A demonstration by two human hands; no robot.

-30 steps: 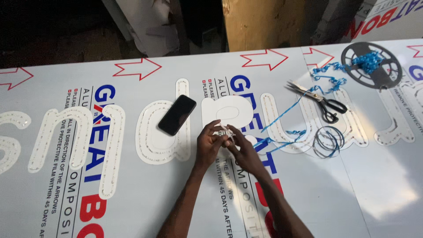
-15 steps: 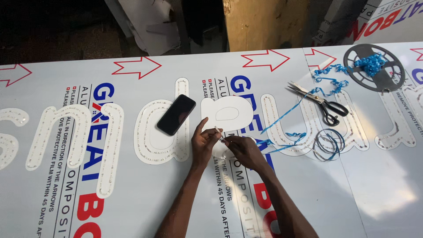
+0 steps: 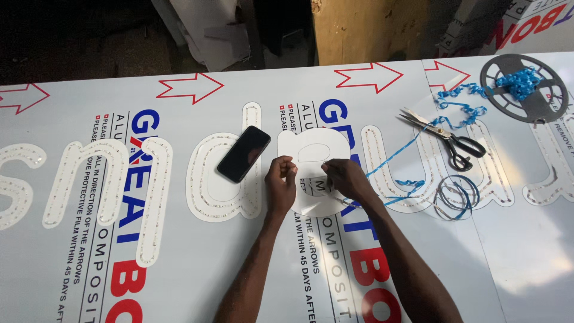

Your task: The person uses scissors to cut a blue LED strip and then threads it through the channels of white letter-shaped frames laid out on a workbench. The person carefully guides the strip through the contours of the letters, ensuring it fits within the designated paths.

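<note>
Printed panel (image 3: pixel 78 287): both hands (image 3: pixel 314 182) apparently pinching white letter (image 3: pixel 314 149), phone (image 3: pixel 243 154) beside, scissors (image 3: pixel 445 136) well apart.

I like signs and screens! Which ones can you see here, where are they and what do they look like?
Black rectangular phone: dark screen, lying left of the left hand.
White cut-out letter panel: under both hands, rounded.
Large grey sheet: covers the table, blue, red and black print, red arrow outlines.
White dotted sign letters: lying in a row across it.
</note>
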